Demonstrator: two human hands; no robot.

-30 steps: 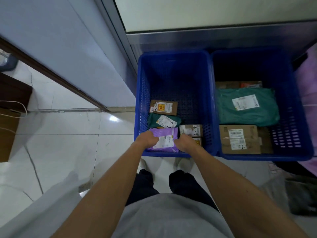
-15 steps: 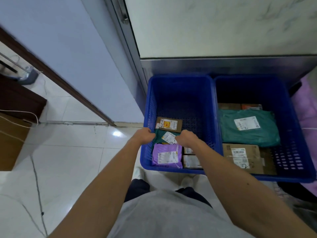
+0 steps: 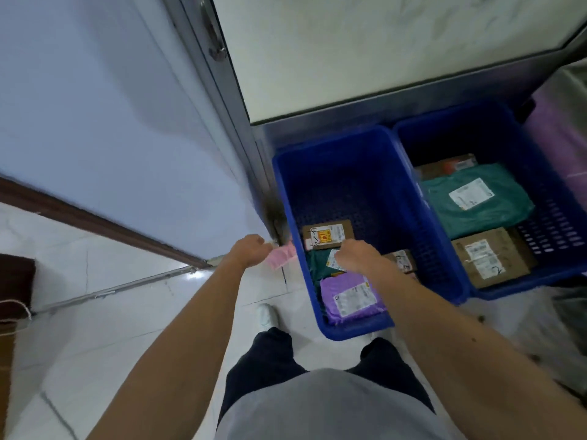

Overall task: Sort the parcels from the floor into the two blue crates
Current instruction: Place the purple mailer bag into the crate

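Two blue crates stand side by side on the floor. The left crate [image 3: 287, 192] holds a purple mailer [image 3: 349, 296], a small green mailer [image 3: 319, 265], a labelled brown box [image 3: 327, 235] and another small box [image 3: 401, 260]. The right crate [image 3: 524, 285] holds a large green mailer [image 3: 476, 198], a cardboard box [image 3: 489, 257] and a box behind them [image 3: 444, 166]. My left hand [image 3: 251, 250] is just outside the left crate's left wall, closed on a small pink packet [image 3: 281, 258]. My right hand [image 3: 355, 255] is over the small green mailer, fingers loosely curled, holding nothing.
A metal door frame [image 3: 222, 90] and a pale wall rise to the left of the crates. Purple bagging [image 3: 556, 128] and a grey bag [image 3: 571, 312] lie at the right. Brown furniture [image 3: 16, 281] stands far left. My white shoe [image 3: 266, 314] is on the tiles.
Both hands let go of the purple mailer, which now lies at the front of the left crate. My left hand moved out past the crate's left wall; a pink packet now shows in it.
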